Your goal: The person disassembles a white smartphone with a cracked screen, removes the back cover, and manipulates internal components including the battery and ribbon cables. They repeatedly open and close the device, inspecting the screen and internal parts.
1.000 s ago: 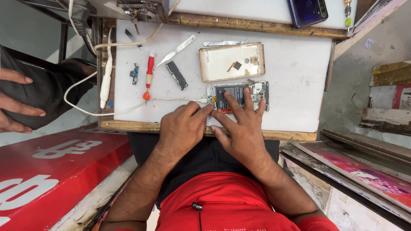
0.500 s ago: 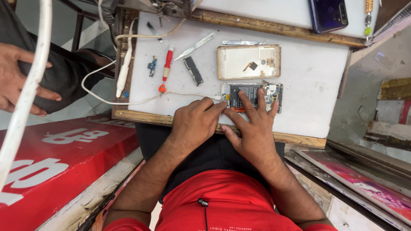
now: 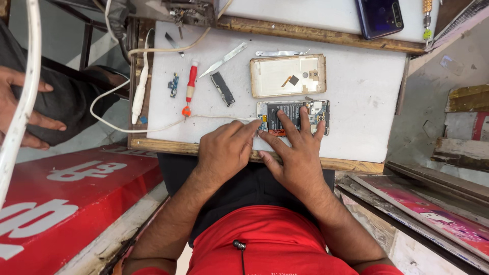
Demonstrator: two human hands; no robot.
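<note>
An opened phone body (image 3: 314,111) with its battery and boards exposed lies near the front edge of a white work mat (image 3: 356,86). My right hand (image 3: 297,153) rests flat on it with fingers spread, pinning it down. My left hand (image 3: 226,147) is at the phone's left end, fingers pinched on the plug of a thin white cable (image 3: 153,127) where it meets the phone. The detached gold back cover (image 3: 288,75) lies just beyond the phone.
On the mat's left lie a red-handled screwdriver (image 3: 190,86), a metal pry blade (image 3: 223,60), a black part (image 3: 222,88) and a small blue board (image 3: 174,84). A dark blue phone (image 3: 379,17) sits at the back. Another person's hand (image 3: 20,109) is at far left.
The camera view shifted slightly, so the table sits further right in frame. Both my hands stay on the opened phone with almost no movement.
</note>
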